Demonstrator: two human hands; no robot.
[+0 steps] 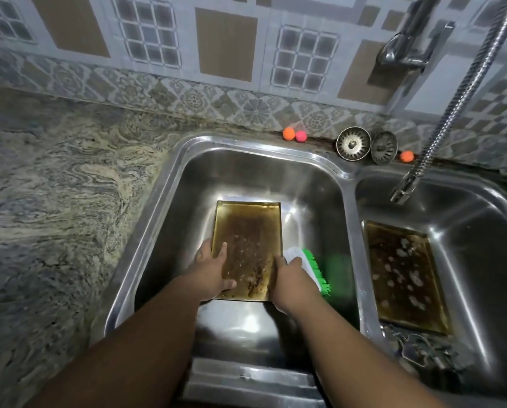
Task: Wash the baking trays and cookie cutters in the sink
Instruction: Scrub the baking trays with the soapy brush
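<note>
1. Your left hand [214, 272] grips the left rim of a stained baking tray [248, 240] in the left basin of the double sink [170, 184]. The thumb lies across the browned floor near the corner closest to you.
2. Your right hand [290, 278] is curled round the white back of a green-bristled scrub brush [311, 266], held just beside the tray's right rim. The bristles face right, away from the tray.
3. The tray's long axis runs straight away from you, with both hands at its near end. The soiled floor lies just left of the brush hand and ahead of it. The next stroke probably calls for turning the bristles left and down, then working outward along that axis.
4. A second tray [405, 275] lies in the right basin, with the cookie cutters [420, 351] heaped at its near end. Both look unwashed.
</note>
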